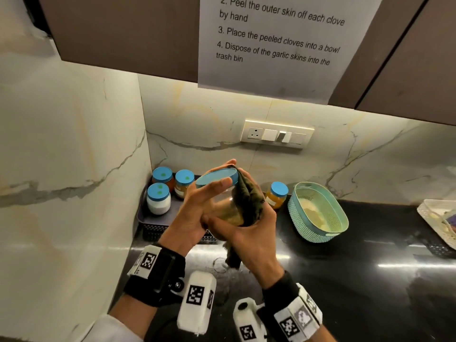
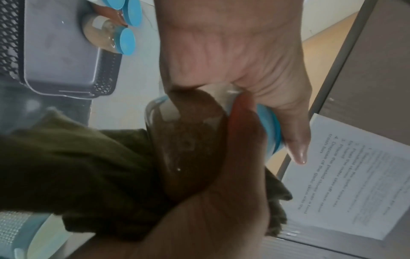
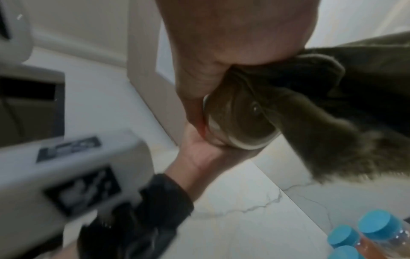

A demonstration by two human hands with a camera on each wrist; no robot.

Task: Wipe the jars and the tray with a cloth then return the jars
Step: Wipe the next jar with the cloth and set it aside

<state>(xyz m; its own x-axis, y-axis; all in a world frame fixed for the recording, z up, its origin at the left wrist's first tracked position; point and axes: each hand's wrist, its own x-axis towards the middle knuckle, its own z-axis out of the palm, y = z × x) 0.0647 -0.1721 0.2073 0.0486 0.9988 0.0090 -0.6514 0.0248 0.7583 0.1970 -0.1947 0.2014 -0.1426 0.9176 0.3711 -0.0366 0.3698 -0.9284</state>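
My left hand (image 1: 197, 213) grips a glass jar (image 1: 223, 206) with a blue lid (image 1: 217, 177), tilted in the air above the black counter. My right hand (image 1: 251, 240) holds a dark olive cloth (image 1: 248, 201) wrapped against the jar's right side and base. In the left wrist view the cloth (image 2: 77, 166) covers the jar (image 2: 188, 140). The right wrist view shows the jar's bottom (image 3: 239, 122) against the cloth (image 3: 332, 113). A grey tray (image 1: 153, 219) sits in the back left corner and holds three blue-lidded jars (image 1: 158, 198). Another jar (image 1: 277, 195) stands on the counter to the right.
A teal basket (image 1: 320, 213) sits tilted on the counter right of the hands. A white tray (image 1: 436, 218) lies at the right edge. Marble walls close in the corner on the left and behind, and cabinets with a paper sheet (image 1: 278, 45) hang overhead.
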